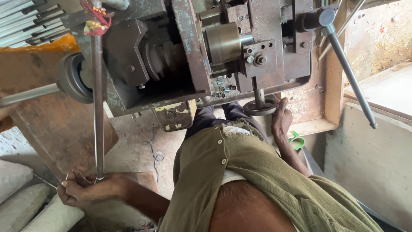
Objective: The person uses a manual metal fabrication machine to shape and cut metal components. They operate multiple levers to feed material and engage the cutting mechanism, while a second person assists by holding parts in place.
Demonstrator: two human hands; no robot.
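Rod point(98, 107): long steel bar, running upright in the head view from the machine point(193, 51) down to your left hand.
Left hand point(83, 189): you are closing your fingers around the rod's lower end, gripping it, with a thin wire piece caught under the fingers.
Right hand point(281, 118): you are resting it against the round wheel point(259, 107) under the machine; fingers curled, but whether they are gripping cannot be told.
Lever point(349, 73): grey handle, slanting away at the right, well apart from both hands.
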